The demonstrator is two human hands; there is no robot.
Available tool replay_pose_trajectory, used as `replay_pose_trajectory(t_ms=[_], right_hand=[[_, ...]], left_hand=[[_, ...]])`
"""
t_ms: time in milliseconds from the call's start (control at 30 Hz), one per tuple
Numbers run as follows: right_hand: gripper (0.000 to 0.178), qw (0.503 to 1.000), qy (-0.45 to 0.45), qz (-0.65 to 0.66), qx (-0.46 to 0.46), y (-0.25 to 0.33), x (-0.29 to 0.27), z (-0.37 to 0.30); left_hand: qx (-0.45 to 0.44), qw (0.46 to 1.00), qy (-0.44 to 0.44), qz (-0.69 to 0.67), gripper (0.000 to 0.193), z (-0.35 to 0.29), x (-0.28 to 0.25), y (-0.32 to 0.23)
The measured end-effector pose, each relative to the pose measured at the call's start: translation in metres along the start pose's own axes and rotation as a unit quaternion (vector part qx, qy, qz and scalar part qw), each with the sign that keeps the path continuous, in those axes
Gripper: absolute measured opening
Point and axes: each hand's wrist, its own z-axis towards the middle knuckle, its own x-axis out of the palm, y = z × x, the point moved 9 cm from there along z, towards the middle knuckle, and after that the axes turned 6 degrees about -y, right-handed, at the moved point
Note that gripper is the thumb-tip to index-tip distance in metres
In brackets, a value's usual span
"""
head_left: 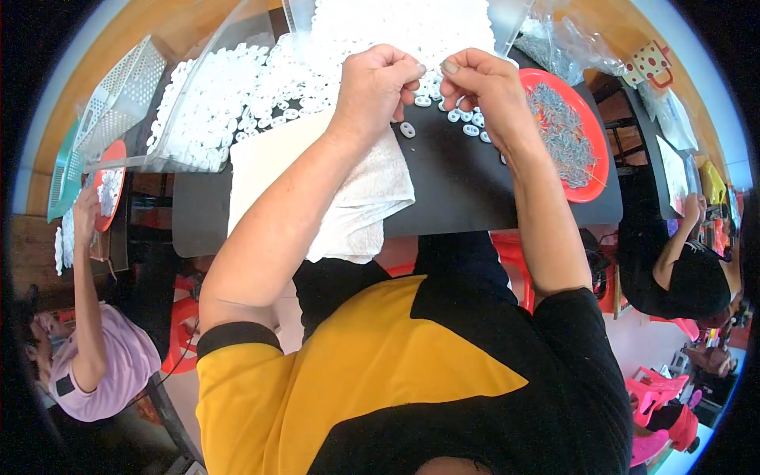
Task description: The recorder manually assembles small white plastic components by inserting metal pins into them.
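Above the far part of the dark table (459, 190), my left hand (376, 87) and my right hand (489, 91) face each other with a small gap between. Each has thumb and forefinger pinched together; whatever they hold is too small to make out. Small white oval plastic pieces with two holes (408, 130) lie below them, one apart near my left hand and several under my right. Behind the hands spreads a large heap of the same white pieces (226, 99). Small grey metal parts (560, 131) fill a red plate (597, 131) beside my right forearm.
A folded white towel (277, 178) lies under my left forearm. Clear plastic bags (586, 43) and a dotted mug (647, 65) stand at the far right. White baskets (131, 87) are at the left. Other people work at both sides, one in a lilac shirt (119, 364).
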Motion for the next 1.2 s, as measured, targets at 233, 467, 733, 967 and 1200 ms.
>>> replay_pose_trajectory(t_ms=[233, 467, 733, 967, 1200], right_hand=[[0.016, 1.000, 0.008, 0.019, -0.008, -0.002, 0.002, 0.001], [0.015, 0.999, 0.031, 0.013, -0.028, -0.001, 0.008, 0.001], [0.016, 0.997, 0.045, 0.037, -0.041, 0.000, 0.001, 0.004], [0.018, 0.992, 0.099, 0.033, -0.075, 0.016, 0.004, -0.006], [0.020, 0.988, 0.127, 0.063, -0.060, 0.015, 0.003, -0.008]], left_hand=[[0.003, 1.000, 0.005, 0.009, 0.014, 0.000, 0.001, 0.000], [0.012, 1.000, 0.008, 0.005, 0.014, -0.004, 0.002, -0.004], [0.010, 0.995, 0.044, -0.084, 0.014, -0.005, 0.012, -0.011], [0.060, 0.993, 0.083, -0.057, 0.022, -0.010, 0.017, -0.024], [0.074, 0.989, 0.110, -0.068, 0.022, -0.014, 0.024, -0.031]])
